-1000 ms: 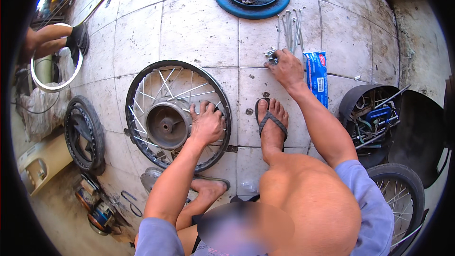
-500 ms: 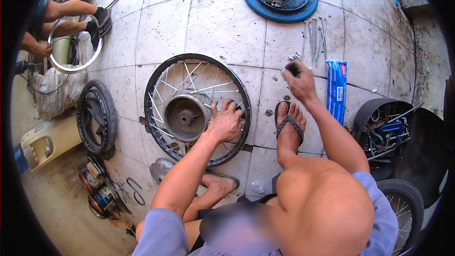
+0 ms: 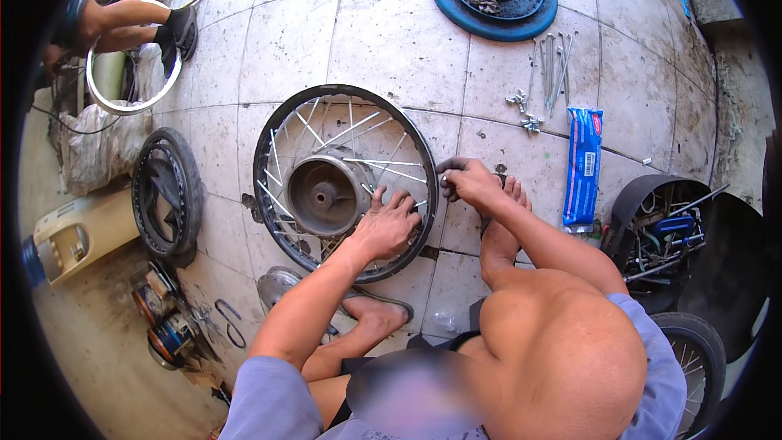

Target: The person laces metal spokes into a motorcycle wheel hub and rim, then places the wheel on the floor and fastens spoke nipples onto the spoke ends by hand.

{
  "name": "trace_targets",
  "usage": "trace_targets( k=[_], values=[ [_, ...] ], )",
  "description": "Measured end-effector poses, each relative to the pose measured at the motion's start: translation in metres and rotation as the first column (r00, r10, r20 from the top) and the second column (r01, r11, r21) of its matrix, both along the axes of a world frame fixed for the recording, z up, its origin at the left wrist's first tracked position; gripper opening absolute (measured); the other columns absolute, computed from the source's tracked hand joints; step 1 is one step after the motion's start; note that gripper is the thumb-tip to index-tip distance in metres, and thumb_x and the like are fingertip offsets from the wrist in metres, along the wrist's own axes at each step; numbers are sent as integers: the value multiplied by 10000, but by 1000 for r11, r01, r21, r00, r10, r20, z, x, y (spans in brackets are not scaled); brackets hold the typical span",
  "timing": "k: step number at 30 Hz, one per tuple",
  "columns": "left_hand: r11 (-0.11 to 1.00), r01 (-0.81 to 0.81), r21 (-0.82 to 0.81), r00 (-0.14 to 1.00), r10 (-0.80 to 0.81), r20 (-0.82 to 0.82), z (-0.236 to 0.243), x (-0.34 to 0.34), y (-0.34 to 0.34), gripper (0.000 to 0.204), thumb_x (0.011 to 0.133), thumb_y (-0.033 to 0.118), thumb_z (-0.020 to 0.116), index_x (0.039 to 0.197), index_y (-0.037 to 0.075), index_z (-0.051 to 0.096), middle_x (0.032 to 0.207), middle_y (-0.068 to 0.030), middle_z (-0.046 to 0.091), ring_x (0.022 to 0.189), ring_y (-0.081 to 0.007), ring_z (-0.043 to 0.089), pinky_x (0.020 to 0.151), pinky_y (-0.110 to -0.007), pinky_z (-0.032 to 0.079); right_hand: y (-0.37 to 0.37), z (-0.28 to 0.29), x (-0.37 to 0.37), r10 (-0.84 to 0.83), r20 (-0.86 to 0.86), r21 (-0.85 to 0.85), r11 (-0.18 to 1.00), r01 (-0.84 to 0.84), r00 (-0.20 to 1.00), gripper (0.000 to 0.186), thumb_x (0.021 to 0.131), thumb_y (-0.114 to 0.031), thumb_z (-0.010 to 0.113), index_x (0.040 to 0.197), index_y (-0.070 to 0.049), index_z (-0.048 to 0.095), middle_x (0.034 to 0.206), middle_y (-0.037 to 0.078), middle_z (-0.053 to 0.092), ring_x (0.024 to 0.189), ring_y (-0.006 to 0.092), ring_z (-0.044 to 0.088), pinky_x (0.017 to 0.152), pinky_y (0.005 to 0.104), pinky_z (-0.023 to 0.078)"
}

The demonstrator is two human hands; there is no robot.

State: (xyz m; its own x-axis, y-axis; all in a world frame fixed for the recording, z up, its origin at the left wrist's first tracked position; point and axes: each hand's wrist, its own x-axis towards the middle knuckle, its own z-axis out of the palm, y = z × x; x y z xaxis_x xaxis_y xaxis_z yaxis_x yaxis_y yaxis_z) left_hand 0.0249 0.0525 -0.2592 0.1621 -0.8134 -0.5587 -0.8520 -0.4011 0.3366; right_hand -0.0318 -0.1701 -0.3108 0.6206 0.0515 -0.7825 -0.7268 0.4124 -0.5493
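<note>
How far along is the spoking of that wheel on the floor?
Done: some spokes already run from the hub to the rim. In hand: the left hand rests on the spokes and the right hand pinches at the rim's edge. Left: loose spokes and nipples lie on the tiles.

A spoked wheel (image 3: 346, 183) with a dark rim lies flat on the tiled floor, centre frame. Its grey drum hub (image 3: 326, 194) sits in the middle, thin silver spokes fanning outward.

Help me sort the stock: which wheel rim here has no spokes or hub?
The shiny bare rim at far left, held by another person; the spoked wheel under the left hand has both.
</note>
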Motion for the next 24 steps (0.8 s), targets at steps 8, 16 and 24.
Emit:
trace_targets(
  k=[8, 16, 24],
  values=[
    [994, 102, -35, 988, -106, -115, 23, 11, 16, 195, 916, 279, 566, 993, 128, 662, 1225, -108, 540, 1344, -293, 387, 1121, -632, 160, 23, 30, -1, 186, 85, -244, 956, -161, 979, 262, 815, -105, 551, 974, 57, 680, 773, 187, 695, 695, 253, 696, 651, 385, 543],
    [949, -56, -309, 998, 64, 16, 32, 31, -10, 189, 845, 232, 686, 983, 104, 667, 1285, -122, 591, 1230, -305, 535, 1058, -460, 400, -4, 14, -5, 125, -128, -58, 989, -133, 984, 198, 920, -85, 551, 1026, 44, 656, 794, 109, 684, 691, 203, 711, 571, 300, 576],
    [554, -831, 47, 553, 816, 165, -6, 120, -66, 405, 946, 283, 603, 1321, 132, 587, 1401, -225, 439, 1350, -407, 406, 1084, -622, 296, -33, 11, 30, 11, 104, -96, 995, -1, 994, 199, 965, -71, 566, 1119, 50, 602, 923, 110, 706, 821, 184, 706, 655, 297, 561]
  ],
)
